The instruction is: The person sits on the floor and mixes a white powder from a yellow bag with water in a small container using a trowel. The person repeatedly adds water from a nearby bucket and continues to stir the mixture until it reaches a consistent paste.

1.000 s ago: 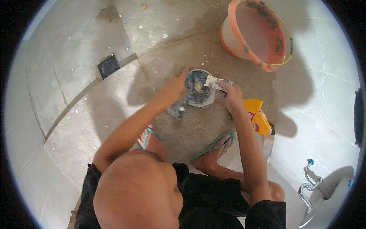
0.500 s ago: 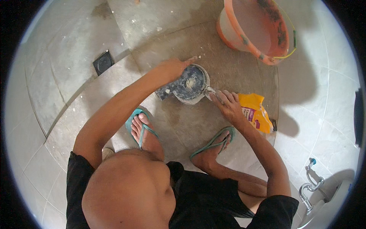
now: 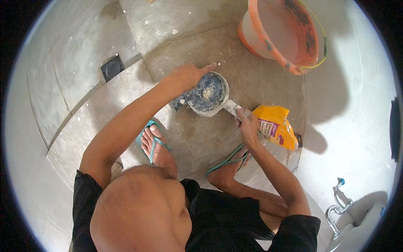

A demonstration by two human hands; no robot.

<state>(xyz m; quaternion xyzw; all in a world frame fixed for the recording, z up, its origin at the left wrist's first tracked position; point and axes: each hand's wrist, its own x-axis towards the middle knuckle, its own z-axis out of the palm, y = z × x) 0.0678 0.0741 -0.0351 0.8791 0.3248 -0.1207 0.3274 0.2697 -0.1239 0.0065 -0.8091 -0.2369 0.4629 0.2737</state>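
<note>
- Your right hand (image 3: 246,121) grips a pale flat scraper (image 3: 231,107) by the round, grey-smeared bowl (image 3: 227,89) on the floor (image 3: 189,143).
- Yellow plastic bag (image 3: 275,126) just beside that hand.
- Your left hand (image 3: 189,77): at the bowl's rim, grip unclear.
- Orange round bucket (image 3: 265,40) beyond.

Round container (image 3: 227,89): dark blue-grey inside, mottled, pale blob mid, whitish rim. Hand tool (image 3: 231,108) was caked white. Bucket (image 3: 254,35) showed off-white and orange, blackish blotches, pinkish-grey inside; its handle (image 3: 317,63) was yellow with a green grip (image 3: 325,47). Bag (image 3: 275,126): yellow-orange, purple and white panels. Flip-flops (image 3: 224,161) were teal, clothes (image 3: 224,214) plain black. Floor (image 3: 252,86) was grey-brown, white-flecked. Drain cover (image 3: 112,68) black. Pipe (image 3: 333,214) was silver, tap knob (image 3: 341,181) blue.
</note>
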